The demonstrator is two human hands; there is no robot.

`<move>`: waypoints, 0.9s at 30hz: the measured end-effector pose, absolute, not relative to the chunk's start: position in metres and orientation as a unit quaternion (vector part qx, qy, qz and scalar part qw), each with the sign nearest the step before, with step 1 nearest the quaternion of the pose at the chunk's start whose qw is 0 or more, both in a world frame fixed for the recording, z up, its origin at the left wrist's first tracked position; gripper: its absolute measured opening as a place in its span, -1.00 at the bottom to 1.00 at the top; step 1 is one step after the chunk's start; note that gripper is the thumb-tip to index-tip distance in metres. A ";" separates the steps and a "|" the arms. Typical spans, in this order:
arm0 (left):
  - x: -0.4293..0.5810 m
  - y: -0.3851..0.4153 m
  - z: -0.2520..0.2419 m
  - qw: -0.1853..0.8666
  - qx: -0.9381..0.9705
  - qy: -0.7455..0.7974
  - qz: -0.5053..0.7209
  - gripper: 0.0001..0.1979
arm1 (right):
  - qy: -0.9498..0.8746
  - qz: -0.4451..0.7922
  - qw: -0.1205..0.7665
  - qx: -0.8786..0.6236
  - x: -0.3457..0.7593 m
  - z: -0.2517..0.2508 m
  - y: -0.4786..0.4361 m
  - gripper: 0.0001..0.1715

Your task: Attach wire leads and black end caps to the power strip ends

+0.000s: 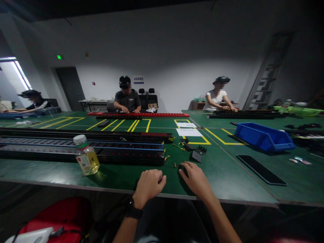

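Observation:
My left hand (150,184), with a dark watch on its wrist, rests at the table's front edge, its fingers curled in; whatever they hold, if anything, is hidden. To its right, my right hand (194,177) lies on the green table (220,179) with its fingers bent and thumb apart, holding nothing. A small brass-coloured piece (174,165) stands just beyond the gap between my hands. Black brackets (197,155) and short yellow-green wires (180,146) lie past my right hand. Long black rails (131,156) with red dots reach leftward beyond my left hand.
A bottle of yellow drink (86,158) stands at the front left. On the right are a blue bin (264,136), a dark phone (260,169) and small packets (300,161). White papers (189,132) lie mid-table. Three people work around, one behind a red rail (162,115).

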State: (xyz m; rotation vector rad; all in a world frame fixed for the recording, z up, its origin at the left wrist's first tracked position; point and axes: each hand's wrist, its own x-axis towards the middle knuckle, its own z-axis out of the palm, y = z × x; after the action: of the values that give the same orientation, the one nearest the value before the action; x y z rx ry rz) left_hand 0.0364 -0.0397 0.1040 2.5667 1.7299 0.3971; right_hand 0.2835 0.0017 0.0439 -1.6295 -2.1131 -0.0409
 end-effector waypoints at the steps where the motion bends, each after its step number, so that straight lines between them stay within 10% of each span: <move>1: 0.036 -0.040 0.104 0.010 0.823 0.554 0.127 -0.69 | -0.773 -0.017 0.226 -0.593 0.284 0.045 0.001 -0.52; 27: 0.031 -0.038 0.103 -0.043 0.832 0.527 0.167 -0.91 | -0.776 0.049 0.127 -0.616 0.277 0.072 -0.016 -0.11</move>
State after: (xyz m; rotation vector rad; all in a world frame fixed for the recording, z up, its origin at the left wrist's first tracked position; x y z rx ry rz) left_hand 0.0306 -0.0380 0.1029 2.6869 1.7035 0.5387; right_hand 0.2771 -0.0161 0.0720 -1.7922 -2.2584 0.1413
